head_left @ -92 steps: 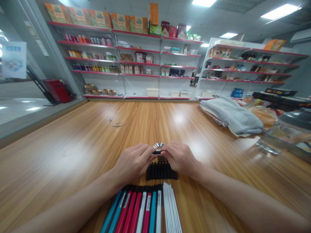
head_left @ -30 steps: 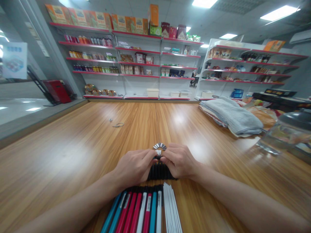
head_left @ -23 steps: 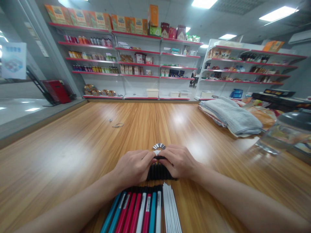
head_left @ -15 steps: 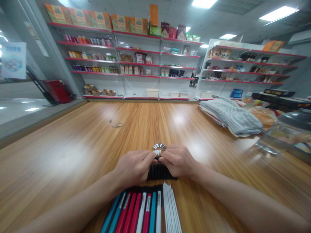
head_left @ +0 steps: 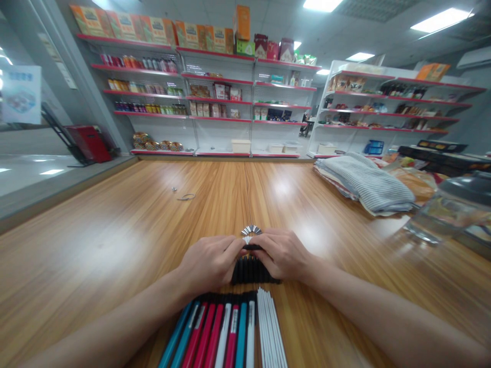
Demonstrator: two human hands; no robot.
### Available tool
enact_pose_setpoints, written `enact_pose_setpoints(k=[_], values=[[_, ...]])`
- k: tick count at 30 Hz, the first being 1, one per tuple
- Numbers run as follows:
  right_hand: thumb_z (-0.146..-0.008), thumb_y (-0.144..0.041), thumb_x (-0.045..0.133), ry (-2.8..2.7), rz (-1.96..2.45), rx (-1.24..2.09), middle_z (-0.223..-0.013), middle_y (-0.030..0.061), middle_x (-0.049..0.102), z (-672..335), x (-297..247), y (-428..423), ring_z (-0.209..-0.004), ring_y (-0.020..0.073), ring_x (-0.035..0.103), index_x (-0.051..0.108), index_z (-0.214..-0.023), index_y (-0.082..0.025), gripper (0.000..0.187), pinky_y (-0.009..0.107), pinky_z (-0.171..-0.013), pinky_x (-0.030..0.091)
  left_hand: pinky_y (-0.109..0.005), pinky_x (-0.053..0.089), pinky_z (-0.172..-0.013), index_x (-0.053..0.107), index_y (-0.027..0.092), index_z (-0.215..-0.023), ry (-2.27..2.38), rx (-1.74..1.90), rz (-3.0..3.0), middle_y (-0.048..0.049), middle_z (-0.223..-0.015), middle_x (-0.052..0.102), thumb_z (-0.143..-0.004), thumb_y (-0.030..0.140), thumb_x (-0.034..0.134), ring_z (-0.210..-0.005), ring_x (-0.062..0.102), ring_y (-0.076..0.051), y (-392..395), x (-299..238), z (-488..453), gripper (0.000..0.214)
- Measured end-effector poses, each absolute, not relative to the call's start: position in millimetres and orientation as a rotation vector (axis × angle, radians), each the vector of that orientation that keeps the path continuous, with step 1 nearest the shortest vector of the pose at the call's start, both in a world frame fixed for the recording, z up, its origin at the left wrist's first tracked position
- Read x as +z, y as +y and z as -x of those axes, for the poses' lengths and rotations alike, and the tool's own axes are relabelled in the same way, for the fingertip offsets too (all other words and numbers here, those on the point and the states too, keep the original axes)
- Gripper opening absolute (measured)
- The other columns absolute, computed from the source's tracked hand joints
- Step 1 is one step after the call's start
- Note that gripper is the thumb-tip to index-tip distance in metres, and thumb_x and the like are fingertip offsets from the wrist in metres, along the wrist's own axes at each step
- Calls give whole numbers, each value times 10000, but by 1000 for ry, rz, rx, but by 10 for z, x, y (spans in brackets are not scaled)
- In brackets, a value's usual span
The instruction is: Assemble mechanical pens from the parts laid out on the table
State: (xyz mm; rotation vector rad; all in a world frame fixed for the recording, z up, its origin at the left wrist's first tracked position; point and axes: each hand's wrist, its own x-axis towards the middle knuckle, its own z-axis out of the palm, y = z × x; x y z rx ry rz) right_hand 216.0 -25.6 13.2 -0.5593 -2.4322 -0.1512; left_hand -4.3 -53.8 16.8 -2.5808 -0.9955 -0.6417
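My left hand [head_left: 213,261] and my right hand [head_left: 286,255] meet in front of me, fingers pinched. Between the fingertips they hold a small black pen part [head_left: 252,247], lying crosswise. Just beyond it are small white pieces [head_left: 247,239] and an arc of silver pen tips [head_left: 251,229]. Beneath the hands several black pen parts [head_left: 255,271] form a row, partly covered by the fingers. Closer to me lie blue, red and white pen barrels [head_left: 209,332] with black ends, side by side. Thin white refills [head_left: 270,327] sit to their right.
A metal ring-like piece [head_left: 186,197] and a small bit [head_left: 174,189] lie on the wooden table [head_left: 126,214]. To the right are a folded striped cloth [head_left: 368,184] and a clear jar [head_left: 441,209] with a dark lid. Stocked shelves [head_left: 218,118] stand behind the table.
More of the black pen part now shows between my fingertips, and it lies level across them. Both hands have shifted only slightly; the items on the table stay put.
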Motion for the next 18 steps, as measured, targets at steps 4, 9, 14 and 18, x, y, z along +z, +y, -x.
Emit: enact_pose_setpoints(k=[4,9,14,18], values=[[-912,-219,504,-2421,565,-172,-864,54,667,-2164,118,-245,-750,153,600,565,-1020,-167,135,267,-642,441,-275,445,-558,565,168,-857,-998,-629,2569,-20,-705,593,-918,219,443,-652,593,-165,-550,178,42,145],[-926,-267,480,-2438,619,-255,-708,25,627,-2160,107,-253,-634,138,556,556,-831,-168,156,267,-561,361,-276,432,-545,558,172,-854,-984,-606,2574,-17,-708,591,-917,218,437,-635,580,-164,-570,201,33,143],[-925,-280,479,-2448,600,-214,-726,35,633,-2146,155,-288,-663,145,559,558,-822,-168,171,271,-599,391,-269,430,-548,561,170,-860,-967,-616,2573,-21,-709,593,-909,206,442,-629,572,-154,-570,208,21,134],[-907,-286,523,-2418,551,-132,-888,66,667,-2136,187,-304,-768,169,580,573,-1042,-163,189,296,-671,450,-255,442,-581,567,165,-938,-952,-629,2562,-28,-747,611,-892,152,440,-664,584,-146,-568,209,22,136]])
